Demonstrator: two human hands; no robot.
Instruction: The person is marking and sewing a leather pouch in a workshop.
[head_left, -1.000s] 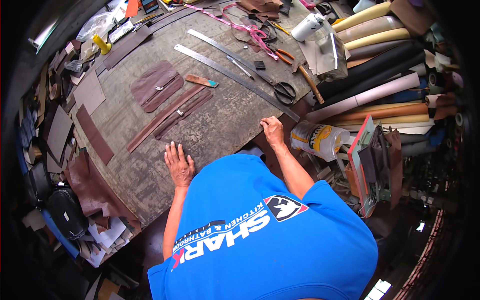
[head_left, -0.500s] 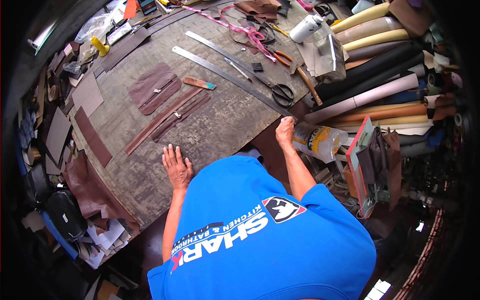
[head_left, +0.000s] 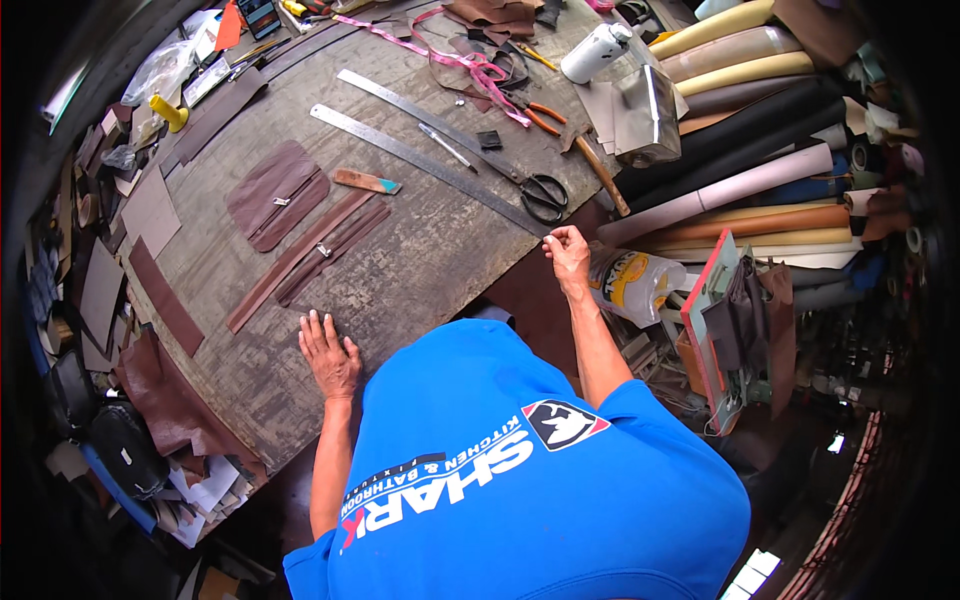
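My left hand (head_left: 331, 358) lies flat on the worn table (head_left: 420, 270), fingers spread and holding nothing. Just beyond its fingertips are a long brown leather strip (head_left: 295, 262) and a shorter zippered strip (head_left: 335, 252). Farther off lies a rounded brown leather panel (head_left: 280, 195) with a zipper, beside a wooden-handled tool (head_left: 367, 181). At the table's right edge my right hand (head_left: 569, 258) has its fingers bent together, close to the near end of a long steel ruler (head_left: 410, 155). Whatever its fingertips may hold is too small to make out.
Black-handled scissors (head_left: 544, 197), a hammer (head_left: 597, 170), orange-handled pliers (head_left: 543, 118) and a second ruler (head_left: 415, 108) lie beyond my right hand. A plastic jug (head_left: 632, 283) stands below the edge. Material rolls (head_left: 740, 195) fill the right side; leather pieces (head_left: 165, 300) lie left.
My right hand has loosened from a tight fist to bent, pinched fingers by the ruler's end. The left hand stays flat on the table. The whole view has shifted slightly.
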